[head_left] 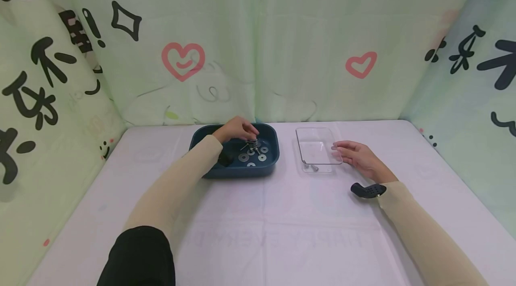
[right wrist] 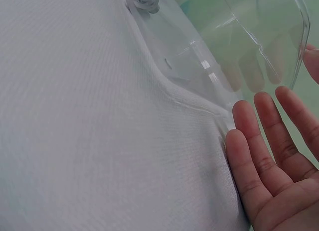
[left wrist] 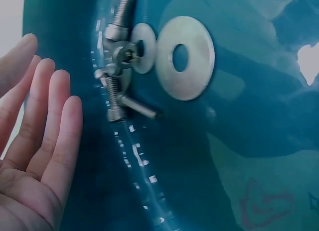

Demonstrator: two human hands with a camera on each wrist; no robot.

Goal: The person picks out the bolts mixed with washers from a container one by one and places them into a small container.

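- Head view: I have the left hand over the dark blue rectangular plastic tray, fingers loosely extended; the left wrist view shows nothing pinched.
- Silvery threaded metal bolts lie bunched with flat round metal washers inside the tray. I'd single out one bolt at the bunch's edge, by its shank, so its neighbours stay put.
- For a washer, I'd judge that lifting its rim beats squeezing from above.
- My right hand is at the right wall of the clear rectangular plastic box, fingers nearly straight; I cannot tell how firmly they touch.
- Light steadying should stop the box sliding on the white cloth-covered worktop.
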